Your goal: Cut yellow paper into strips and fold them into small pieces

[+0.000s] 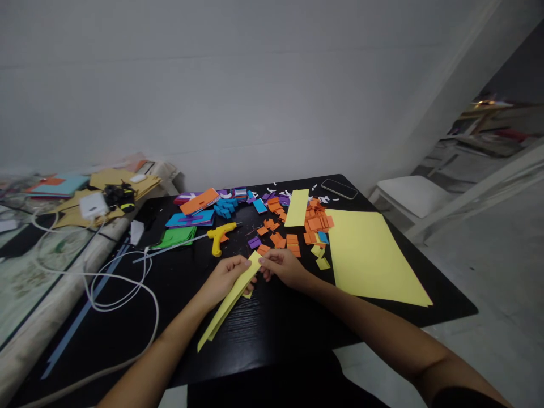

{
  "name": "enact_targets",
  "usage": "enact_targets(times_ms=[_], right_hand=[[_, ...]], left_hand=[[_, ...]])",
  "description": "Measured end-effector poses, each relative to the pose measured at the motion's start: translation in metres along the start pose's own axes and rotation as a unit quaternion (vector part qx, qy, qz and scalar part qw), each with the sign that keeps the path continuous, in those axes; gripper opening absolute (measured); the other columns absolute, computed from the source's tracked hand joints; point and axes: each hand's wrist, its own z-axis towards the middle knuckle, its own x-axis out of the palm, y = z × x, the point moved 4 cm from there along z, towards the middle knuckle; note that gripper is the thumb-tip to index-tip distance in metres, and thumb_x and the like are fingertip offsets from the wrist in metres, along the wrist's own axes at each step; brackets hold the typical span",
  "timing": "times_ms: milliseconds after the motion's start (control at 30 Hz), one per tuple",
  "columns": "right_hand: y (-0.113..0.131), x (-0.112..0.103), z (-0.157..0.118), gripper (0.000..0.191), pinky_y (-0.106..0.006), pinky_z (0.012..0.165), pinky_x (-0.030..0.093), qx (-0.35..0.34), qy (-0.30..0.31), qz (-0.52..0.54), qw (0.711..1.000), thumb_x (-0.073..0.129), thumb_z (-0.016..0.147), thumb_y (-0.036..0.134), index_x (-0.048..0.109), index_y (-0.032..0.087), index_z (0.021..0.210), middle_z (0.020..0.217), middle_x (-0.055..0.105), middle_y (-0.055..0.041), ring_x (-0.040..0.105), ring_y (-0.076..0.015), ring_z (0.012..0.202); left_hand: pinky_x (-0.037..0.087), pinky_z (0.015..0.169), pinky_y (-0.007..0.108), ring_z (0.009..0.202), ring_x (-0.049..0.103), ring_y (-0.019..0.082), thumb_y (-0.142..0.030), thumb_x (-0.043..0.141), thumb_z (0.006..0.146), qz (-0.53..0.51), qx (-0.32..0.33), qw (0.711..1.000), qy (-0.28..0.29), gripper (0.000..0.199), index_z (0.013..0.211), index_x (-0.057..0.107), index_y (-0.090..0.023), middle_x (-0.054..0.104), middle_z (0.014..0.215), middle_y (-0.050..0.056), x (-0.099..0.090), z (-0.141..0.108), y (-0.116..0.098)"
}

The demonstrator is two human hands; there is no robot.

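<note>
A long folded strip of yellow paper (232, 300) slants over the front of the black table, its lower end toward me. My left hand (229, 277) is closed around the strip near its upper end. At that top end my right hand (283, 267) pinches the paper between thumb and fingers. A small yellow piece shows just under the left fingers, partly hidden. Just beyond the hands lie small folded orange paper pieces (293, 243) and a purple one (254, 242). A yellow glue gun (221, 237) rests behind my left hand.
Large yellow sheets (374, 255) lie at the right, near a phone (339, 188). Another yellow strip (297, 207) sits among the orange pieces. Blue pieces (225, 207) and green paper (175, 237) are at the back left. A white cable (155, 306) loops across the left side.
</note>
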Motion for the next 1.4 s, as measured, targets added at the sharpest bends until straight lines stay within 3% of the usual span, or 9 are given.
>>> enact_targets(times_ms=[233, 600, 933, 1167, 1400], right_hand=[[-0.0019, 0.0010, 0.0012, 0.040, -0.025, 0.051, 0.051, -0.001, -0.005, -0.003, 1.000, 0.071, 0.076, 0.054, 0.062, 0.015, 0.070, 0.059, 0.062, 0.0009, 0.058, -0.0109, 0.049], [-0.0049, -0.0028, 0.0019, 0.040, -0.023, 0.049, 0.049, 0.014, -0.007, -0.003, 1.000, 0.071, 0.076, 0.053, 0.062, 0.015, 0.068, 0.055, 0.060, 0.0019, 0.057, -0.0104, 0.048], [-0.0029, -0.0015, 0.0017, 0.040, -0.023, 0.049, 0.049, 0.030, 0.008, 0.007, 0.999, 0.074, 0.072, 0.053, 0.061, 0.015, 0.066, 0.055, 0.062, 0.0010, 0.057, -0.0104, 0.047], [-0.0023, 0.0015, 0.0004, 0.039, -0.026, 0.054, 0.053, 0.035, 0.019, 0.024, 0.999, 0.076, 0.071, 0.052, 0.066, 0.014, 0.076, 0.061, 0.065, 0.0004, 0.061, -0.0120, 0.052], [-0.0057, 0.0027, -0.0005, 0.034, -0.026, 0.052, 0.050, 0.023, 0.016, -0.004, 1.000, 0.075, 0.073, 0.048, 0.065, 0.015, 0.071, 0.059, 0.063, 0.0008, 0.059, -0.0126, 0.052]], left_hand=[[0.052, 0.049, 0.021, 0.051, 0.064, 0.012, -0.049, 0.071, 0.080, 0.031, 0.021, 0.999, -0.023, 0.038, 0.076, 0.061, -0.013, 0.069, 0.066, 0.003, -0.0020, -0.0008, -0.0043], [0.052, 0.048, 0.022, 0.050, 0.064, 0.013, -0.052, 0.075, 0.074, 0.021, 0.009, 0.999, -0.034, 0.041, 0.075, 0.063, -0.013, 0.069, 0.064, 0.004, -0.0013, -0.0003, -0.0047], [0.052, 0.049, 0.023, 0.052, 0.065, 0.014, -0.051, 0.072, 0.078, 0.025, 0.011, 1.000, -0.014, 0.039, 0.075, 0.064, -0.013, 0.069, 0.064, 0.004, -0.0031, 0.0000, -0.0027], [0.051, 0.050, 0.023, 0.050, 0.064, 0.014, -0.050, 0.068, 0.082, 0.089, 0.016, 0.996, 0.024, 0.038, 0.077, 0.066, -0.013, 0.068, 0.062, 0.005, 0.0036, -0.0025, -0.0028], [0.054, 0.051, 0.024, 0.054, 0.067, 0.016, -0.052, 0.068, 0.081, 0.119, 0.007, 0.993, 0.027, 0.039, 0.080, 0.067, -0.013, 0.070, 0.068, 0.005, 0.0061, -0.0036, 0.0005]])
